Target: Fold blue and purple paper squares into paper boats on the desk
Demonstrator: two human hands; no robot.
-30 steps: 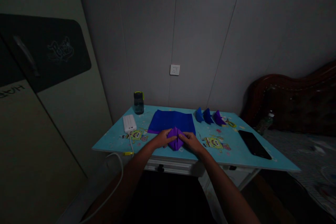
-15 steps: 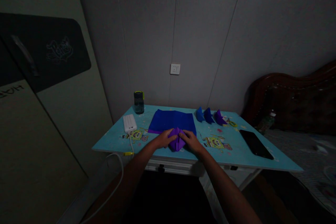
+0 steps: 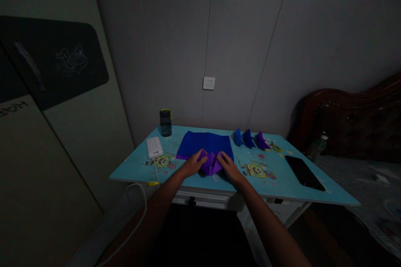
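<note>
A folded piece of purple paper is held between my two hands over the front edge of the desk. My left hand pinches its left side, thumb on top. On the opposite side, my right hand grips the paper in the same way. Its two sides stand apart with a raised fold in the middle. Just behind lies blue paper, with a purple edge showing beneath it. Toward the back right stand folded paper pieces in a row: a light blue one, a dark blue one and a purple one.
Scissors with yellow-green handles lie beside the row. A black phone rests at the right. On the left are a water bottle and a white power bank, its cable hanging over the edge of the desk.
My hands have moved slightly apart, drawing the sides of the purple paper outward. It now looks wider and shorter. The other things on the desk stay in place.
</note>
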